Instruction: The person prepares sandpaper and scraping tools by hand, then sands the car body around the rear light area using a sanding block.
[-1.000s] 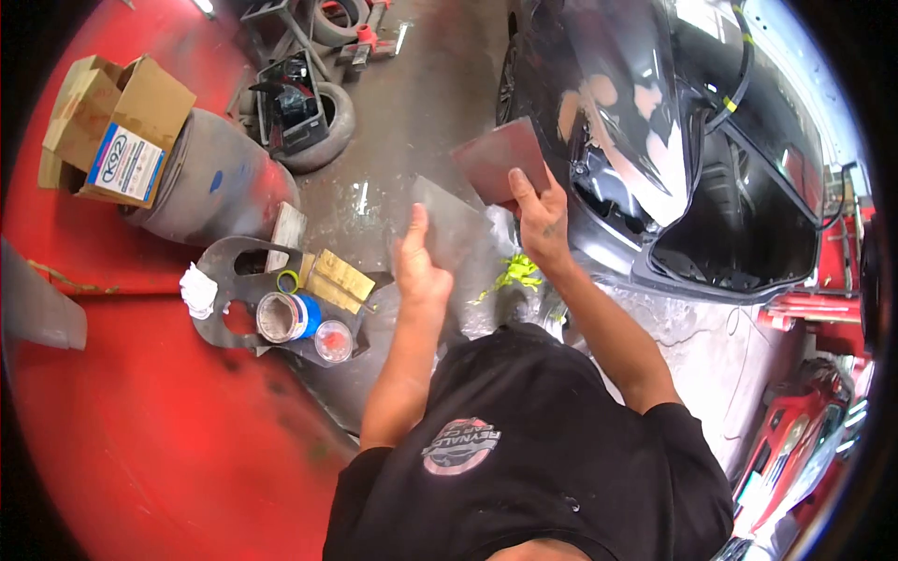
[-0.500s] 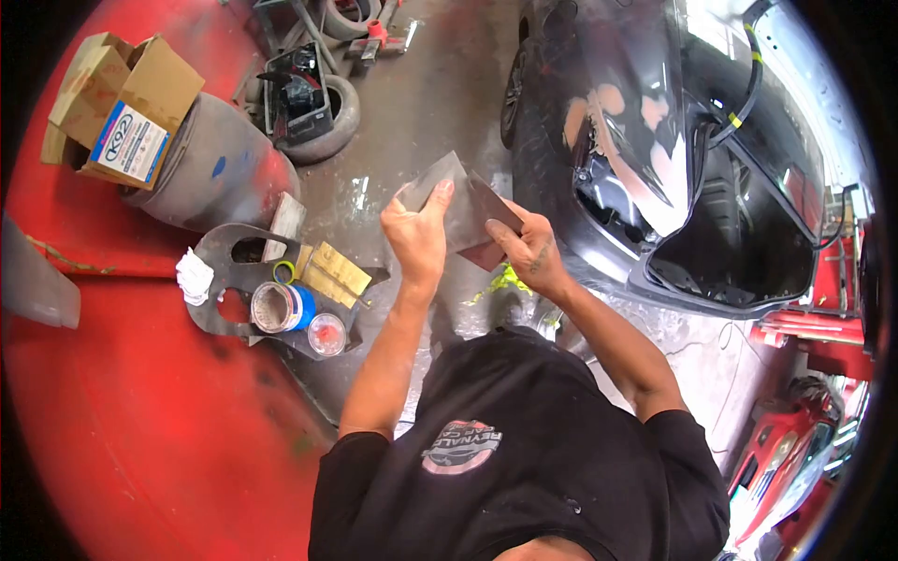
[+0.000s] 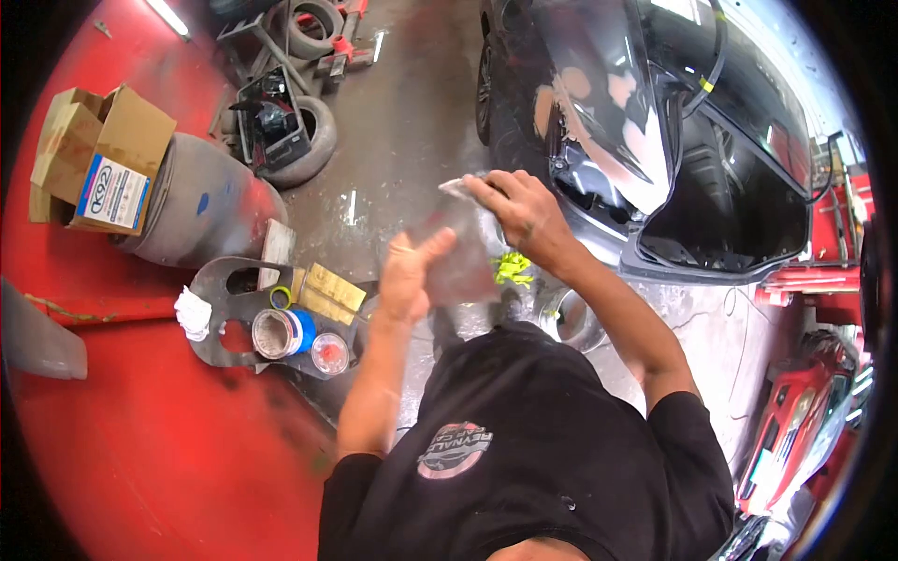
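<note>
My left hand [image 3: 404, 280] is closed on a dark grey-brown sheet of sandpaper [image 3: 456, 266], its thumb lying over the near side; motion smears the sheet. Higher up and to the right, my right hand [image 3: 528, 220] pinches a pale, curled sandpaper edge [image 3: 456, 190] between thumb and fingers. Whether that edge belongs to the same sheet or a separate piece, I cannot tell. Both hands are held in front of my chest, above the floor.
To the left, a grey panel [image 3: 213, 280] carries an open can [image 3: 273, 334], a round lid [image 3: 329, 353], yellow blocks [image 3: 332, 293] and a white rag [image 3: 193, 313]. A cardboard box [image 3: 131, 178] tops a drum [image 3: 210, 206]. A dark car [image 3: 599, 56] with patched paint stands at right.
My right hand has risen and turned over, fingers now on top at the sheet's upper edge. My left hand has dropped slightly, and the sandpaper hangs lower. The view has shifted slightly.
</note>
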`<state>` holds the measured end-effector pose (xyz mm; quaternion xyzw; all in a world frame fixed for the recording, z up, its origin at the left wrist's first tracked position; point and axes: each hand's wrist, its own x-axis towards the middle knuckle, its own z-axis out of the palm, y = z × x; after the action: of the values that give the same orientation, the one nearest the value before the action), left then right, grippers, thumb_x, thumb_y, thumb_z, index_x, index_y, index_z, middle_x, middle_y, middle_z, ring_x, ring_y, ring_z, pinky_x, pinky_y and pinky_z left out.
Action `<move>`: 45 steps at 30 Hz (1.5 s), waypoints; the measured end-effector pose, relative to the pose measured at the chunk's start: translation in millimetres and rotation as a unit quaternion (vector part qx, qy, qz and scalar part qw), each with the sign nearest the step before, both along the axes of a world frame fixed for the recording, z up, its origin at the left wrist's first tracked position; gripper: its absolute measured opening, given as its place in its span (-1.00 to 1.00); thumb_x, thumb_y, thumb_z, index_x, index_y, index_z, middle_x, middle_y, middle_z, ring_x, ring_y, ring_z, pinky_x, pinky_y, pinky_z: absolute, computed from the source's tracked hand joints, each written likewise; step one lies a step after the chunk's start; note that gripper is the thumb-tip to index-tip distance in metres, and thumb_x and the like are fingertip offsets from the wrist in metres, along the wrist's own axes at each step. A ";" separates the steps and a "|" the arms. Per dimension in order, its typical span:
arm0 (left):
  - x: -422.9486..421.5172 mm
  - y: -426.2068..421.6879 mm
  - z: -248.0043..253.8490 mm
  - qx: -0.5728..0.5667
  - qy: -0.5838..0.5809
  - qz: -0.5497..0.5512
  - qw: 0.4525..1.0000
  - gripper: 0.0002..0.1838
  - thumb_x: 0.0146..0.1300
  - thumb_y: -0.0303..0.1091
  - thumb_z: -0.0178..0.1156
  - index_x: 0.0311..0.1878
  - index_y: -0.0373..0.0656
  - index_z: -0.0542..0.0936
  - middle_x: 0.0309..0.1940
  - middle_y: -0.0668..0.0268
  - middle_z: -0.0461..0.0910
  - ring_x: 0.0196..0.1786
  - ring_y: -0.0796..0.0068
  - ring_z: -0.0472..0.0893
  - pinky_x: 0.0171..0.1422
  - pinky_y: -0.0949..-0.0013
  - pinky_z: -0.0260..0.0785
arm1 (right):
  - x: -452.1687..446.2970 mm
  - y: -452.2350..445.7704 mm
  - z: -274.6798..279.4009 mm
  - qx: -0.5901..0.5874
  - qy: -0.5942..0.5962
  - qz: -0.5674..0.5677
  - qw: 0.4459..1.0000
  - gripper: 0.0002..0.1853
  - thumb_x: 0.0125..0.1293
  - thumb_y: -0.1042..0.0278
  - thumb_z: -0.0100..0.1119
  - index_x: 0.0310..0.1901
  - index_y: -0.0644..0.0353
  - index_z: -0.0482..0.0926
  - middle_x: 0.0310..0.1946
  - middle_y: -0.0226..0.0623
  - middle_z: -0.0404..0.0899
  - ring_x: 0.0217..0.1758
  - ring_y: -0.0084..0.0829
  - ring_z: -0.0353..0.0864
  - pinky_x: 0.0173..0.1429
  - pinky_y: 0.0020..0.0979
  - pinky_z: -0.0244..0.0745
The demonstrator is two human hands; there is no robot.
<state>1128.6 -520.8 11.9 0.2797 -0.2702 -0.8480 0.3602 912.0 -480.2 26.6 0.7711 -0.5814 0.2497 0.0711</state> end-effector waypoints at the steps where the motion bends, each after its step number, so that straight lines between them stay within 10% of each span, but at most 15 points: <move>1: -5.2 4.0 0.7 -0.005 0.014 0.005 1.000 -0.65 0.37 -0.47 0.35 0.20 -0.24 0.64 0.04 0.25 0.73 0.01 0.42 0.73 0.17 0.28 0.62 | 6.0 2.1 4.5 -0.017 0.003 0.015 1.000 -0.51 0.13 0.43 0.27 0.17 0.15 0.66 0.03 -0.21 0.60 -0.09 -0.17 0.59 0.04 -0.22 0.54; 21: -14.3 3.1 6.3 -0.080 -0.039 0.108 0.990 -0.77 0.37 -0.54 0.32 0.07 -0.31 0.68 -0.08 0.25 0.75 -0.12 0.50 0.73 0.02 0.36 0.63 | -14.5 21.2 23.3 0.032 -0.021 0.110 0.993 -0.46 0.10 0.62 0.32 0.20 0.22 0.65 0.17 -0.14 0.68 0.12 -0.10 0.69 0.19 -0.25 0.65; 25: -6.9 -4.4 -5.6 -0.112 -0.061 0.144 0.981 -0.79 0.35 -0.55 0.34 0.04 -0.27 0.69 -0.09 0.30 0.74 -0.15 0.55 0.71 -0.02 0.40 0.61 | -25.2 26.6 18.7 -0.022 -0.225 0.007 0.974 -0.67 0.36 0.63 0.23 0.13 0.27 0.69 -0.04 -0.05 0.76 -0.02 -0.20 0.79 0.10 -0.32 0.68; 29: -7.8 -6.2 -7.7 -0.136 -0.045 0.169 0.975 -0.74 0.34 -0.55 0.36 0.08 -0.24 0.66 -0.08 0.29 0.73 -0.15 0.50 0.73 -0.01 0.37 0.63 | -28.7 40.1 9.8 0.130 -0.499 -0.189 0.836 -0.65 0.48 0.46 0.06 0.22 0.30 0.64 -0.18 -0.18 0.76 -0.30 -0.45 0.74 -0.17 -0.47 0.67; 34: -11.1 -7.1 -14.9 -0.118 -0.036 0.139 0.982 -0.79 0.34 -0.53 0.38 0.02 -0.23 0.70 -0.11 0.33 0.74 -0.13 0.59 0.69 0.01 0.43 0.57 | -9.4 39.8 -31.4 0.185 -0.667 -0.058 0.719 -0.55 0.52 0.31 0.02 0.29 0.44 0.52 -0.15 -0.26 0.73 -0.24 -0.49 0.71 -0.11 -0.47 0.63; 39: -25.8 -1.4 -8.4 -0.109 -0.023 0.074 0.991 -0.73 0.33 -0.52 0.40 0.07 -0.27 0.66 -0.05 0.29 0.72 -0.07 0.51 0.69 0.07 0.38 0.58 | 2.9 18.4 -27.8 0.189 -0.716 -0.073 0.668 -0.52 0.46 0.11 0.27 0.14 0.42 0.58 -0.12 -0.22 0.71 -0.11 -0.43 0.72 0.03 -0.38 0.64; 45: -44.4 -6.8 -8.9 0.037 -0.140 0.259 0.955 -0.60 0.33 -0.46 0.42 0.17 -0.37 0.56 0.07 0.16 0.66 0.02 0.39 0.68 0.13 0.28 0.59 | 21.2 3.4 -19.1 0.063 -0.782 -0.111 0.610 -0.59 0.50 0.17 0.27 0.14 0.37 0.56 -0.04 -0.22 0.68 -0.06 -0.38 0.72 0.05 -0.33 0.67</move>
<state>1084.2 -527.6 3.1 0.4691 -0.2045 -0.6876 0.5150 933.2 -476.9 7.6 0.2147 -0.5117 0.7111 -0.4318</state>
